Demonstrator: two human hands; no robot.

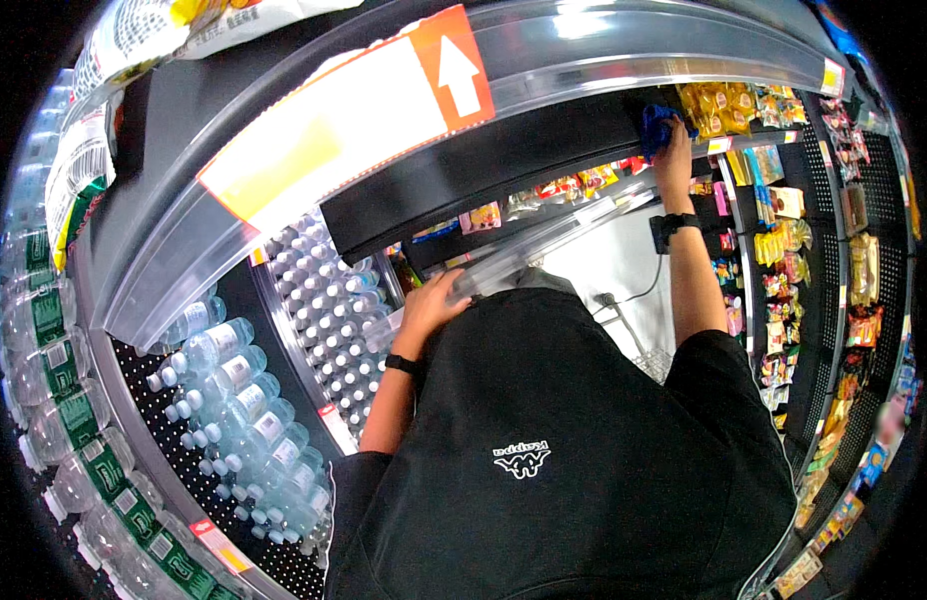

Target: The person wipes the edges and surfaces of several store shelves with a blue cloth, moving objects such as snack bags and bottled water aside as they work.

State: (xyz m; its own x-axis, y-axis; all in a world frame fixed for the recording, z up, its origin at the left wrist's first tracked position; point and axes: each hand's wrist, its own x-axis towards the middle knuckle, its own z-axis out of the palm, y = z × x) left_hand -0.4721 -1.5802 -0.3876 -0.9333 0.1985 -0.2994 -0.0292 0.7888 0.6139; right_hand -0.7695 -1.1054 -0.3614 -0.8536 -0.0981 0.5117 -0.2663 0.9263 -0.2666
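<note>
My right hand [672,154] is at the upper right, closed around a crumpled blue cloth [656,129]. The cloth touches the bare surface of a black shelf [508,169], close to yellow-wrapped packets [715,109]. Lower and to the left, my left hand [433,300] holds a clear plastic shelf-edge strip [538,240], with its fingers over the top and its thumb lower down. The palm side of this hand is hidden. Dark bands sit on both wrists, and my black shirt fills the lower middle of the view.
Water bottles [265,424] lie stacked at the left, beside rows of white-capped bottles [332,315]. A higher shelf edge with a large orange-and-white sign [343,127] curves across the top. Shelves of packaged snacks [786,240] stand at the right. Wire mesh [653,364] shows below.
</note>
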